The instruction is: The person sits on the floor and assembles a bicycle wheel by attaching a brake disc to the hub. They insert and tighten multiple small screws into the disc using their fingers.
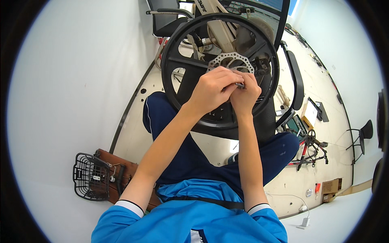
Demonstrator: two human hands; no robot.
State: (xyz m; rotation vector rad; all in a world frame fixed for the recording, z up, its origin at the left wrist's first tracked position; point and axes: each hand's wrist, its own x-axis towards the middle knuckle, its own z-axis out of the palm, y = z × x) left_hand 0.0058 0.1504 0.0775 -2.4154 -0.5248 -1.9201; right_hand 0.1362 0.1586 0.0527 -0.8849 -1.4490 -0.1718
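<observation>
A black spoked wheel (169,83) lies flat in front of me on a black office chair's seat. At its hub sits a silver brake disc (230,58) with holes around its edge. My left hand (214,87) is closed over the near side of the disc, its fingertips meeting those of my right hand (246,92). A small grey metal piece (240,85) shows between the two hands; its kind is hidden by the fingers. My right hand is closed around it. Several small screws (214,113) lie inside the wheel's near part.
The chair's armrest (296,77) rises right of the wheel. Beyond it stands a beige bike frame (221,30). A black wire basket (91,178) is at lower left. On the right floor lie a red and black bike frame (311,148) and a cardboard box (331,187).
</observation>
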